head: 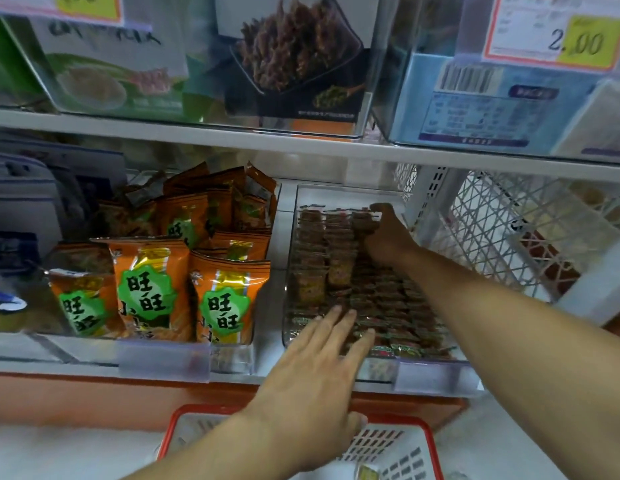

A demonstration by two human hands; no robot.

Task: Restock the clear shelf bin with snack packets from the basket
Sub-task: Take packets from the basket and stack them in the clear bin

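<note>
A clear shelf bin point(290, 271) on the lower shelf holds several rows of small brown snack packets point(336, 258). My right hand point(384, 237) reaches deep into the bin and its fingers curl over the packets at the back right. My left hand point(322, 362) lies with straight fingers on the front packets at the bin's near edge. Below the shelf sits the white basket with a red rim point(398, 455); a single yellowish packet point(367, 474) shows in it at the bottom edge of the view.
To the left, another clear bin holds orange snack bags point(149, 289). A white lattice crate point(516, 233) stands to the right. Clear bins with boxed goods and a price tag point(558, 32) fill the upper shelf. Label holders point(436, 375) line the shelf front.
</note>
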